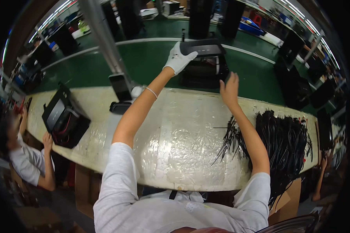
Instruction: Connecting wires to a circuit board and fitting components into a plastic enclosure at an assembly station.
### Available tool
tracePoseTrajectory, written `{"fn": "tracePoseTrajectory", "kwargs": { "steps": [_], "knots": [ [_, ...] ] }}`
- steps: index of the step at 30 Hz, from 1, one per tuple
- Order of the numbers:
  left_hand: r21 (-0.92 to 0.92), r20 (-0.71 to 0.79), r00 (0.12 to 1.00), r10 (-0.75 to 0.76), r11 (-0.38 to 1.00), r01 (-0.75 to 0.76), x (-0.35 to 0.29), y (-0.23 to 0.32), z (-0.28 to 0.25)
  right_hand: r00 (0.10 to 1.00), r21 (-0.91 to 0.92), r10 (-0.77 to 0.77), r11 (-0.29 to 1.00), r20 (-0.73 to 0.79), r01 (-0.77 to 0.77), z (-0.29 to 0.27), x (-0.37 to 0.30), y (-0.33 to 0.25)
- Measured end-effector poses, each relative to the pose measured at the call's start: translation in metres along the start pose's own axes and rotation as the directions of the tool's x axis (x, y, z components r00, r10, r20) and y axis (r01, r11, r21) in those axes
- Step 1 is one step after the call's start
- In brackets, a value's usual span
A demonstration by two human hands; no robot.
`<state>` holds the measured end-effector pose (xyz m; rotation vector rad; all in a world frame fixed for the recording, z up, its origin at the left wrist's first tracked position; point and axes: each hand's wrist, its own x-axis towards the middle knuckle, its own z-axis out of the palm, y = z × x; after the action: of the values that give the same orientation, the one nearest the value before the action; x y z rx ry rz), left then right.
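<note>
On the green surface beyond the table's far edge stands a black boxy case (200,79) with an upper panel (206,49) tilted over its open inside. My left hand (179,58), in a white glove, grips the panel's left edge, its thumb lying across the front. Bare and slightly blurred, my right hand (230,88) is beside the case's lower right side with its fingers stretched out. I cannot tell whether its fingertips touch the case. Inside the case, below the panel, the parts are dark and hard to make out.
A thick bundle of black cables (282,143) lies at right on the film-covered table (175,132), beside thin black strips (233,141). A metal post (105,39) and a dark screen device (120,87) stand left. Another person (29,159) handles a similar case (66,120).
</note>
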<state>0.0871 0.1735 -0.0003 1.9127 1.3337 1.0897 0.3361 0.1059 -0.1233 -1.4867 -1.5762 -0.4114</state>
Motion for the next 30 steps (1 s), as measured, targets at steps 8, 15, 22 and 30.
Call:
{"fn": "tracePoseTrajectory", "kwargs": {
  "steps": [8, 15, 22, 30],
  "knots": [
    [-0.098, -0.084, 0.991, 0.107, 0.989, -0.115, -0.235, -0.001, -0.15, 0.765, 0.611, -0.555, 0.742, 0.327, 0.276, -0.033, -0.045, -0.228],
    [-0.44, -0.11, 0.993, 0.035, 0.894, -0.081, -0.467, 0.012, -0.197, 0.617, 0.883, -0.699, 0.47, 0.362, 0.014, 0.171, -0.097, -0.468],
    [-0.252, -0.631, 0.717, -0.297, 0.952, 0.173, -0.54, -0.034, -0.218, 0.669, 0.774, -0.539, 0.627, 0.512, -0.088, 0.184, -0.117, -0.497],
    [-0.586, -0.68, 0.583, -0.445, 0.808, -0.067, -0.491, -0.084, -0.313, 0.493, 0.825, -0.705, 0.562, 0.51, -0.05, 0.004, -0.173, -0.405]
  ]
}}
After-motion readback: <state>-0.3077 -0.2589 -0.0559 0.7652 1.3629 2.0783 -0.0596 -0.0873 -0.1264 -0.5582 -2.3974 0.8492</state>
